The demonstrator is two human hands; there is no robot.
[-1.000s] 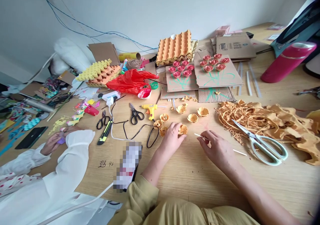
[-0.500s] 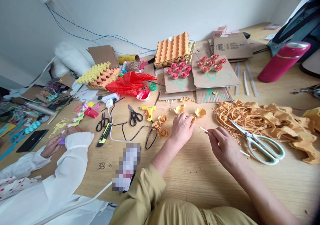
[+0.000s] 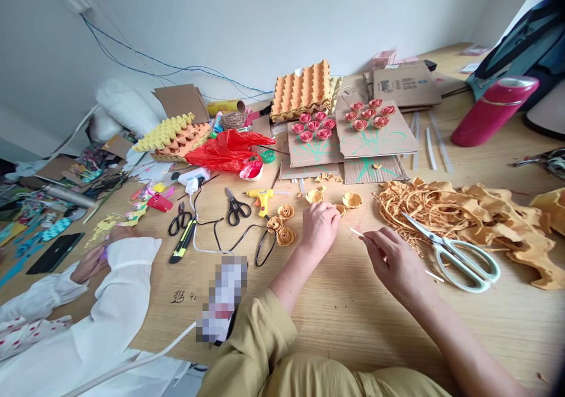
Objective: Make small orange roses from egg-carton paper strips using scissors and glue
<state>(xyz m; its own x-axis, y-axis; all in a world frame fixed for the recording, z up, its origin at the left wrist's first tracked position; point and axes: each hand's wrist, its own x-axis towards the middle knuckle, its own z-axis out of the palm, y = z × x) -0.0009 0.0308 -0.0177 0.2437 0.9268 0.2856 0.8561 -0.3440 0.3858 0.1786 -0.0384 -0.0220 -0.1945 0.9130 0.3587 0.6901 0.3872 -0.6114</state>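
Note:
My right hand [image 3: 392, 261] pinches a thin white stick [image 3: 355, 232]; the stick's tip points left and its other end shows beyond the wrist. Curled closed at the middle of the table, my left hand [image 3: 318, 226] hides whatever is in its fingers. Right beside those fingers sits an orange egg-carton cup [image 3: 341, 210], partly covered by the hand. Two more orange cups, one behind the hand [image 3: 315, 196] and one to its right [image 3: 352, 199], stand open side up. Several rolled orange paper-pulp roses [image 3: 286, 236] lie left of my left wrist.
White-handled scissors [image 3: 465, 261] rest against a heap of orange scraps [image 3: 410, 205] on the right. A yellow glue gun [image 3: 261, 200], black scissors [image 3: 238, 208] and a cutter knife [image 3: 182, 241] lie left. Red flowers stand on cardboard [image 3: 379, 144] behind. A co-worker's white sleeve [image 3: 128, 279] is at left.
My left hand has curled and turned slightly, covering more of the cup beside it. The stick stays in my right hand, which is slightly lower. The whole view has shifted a little.

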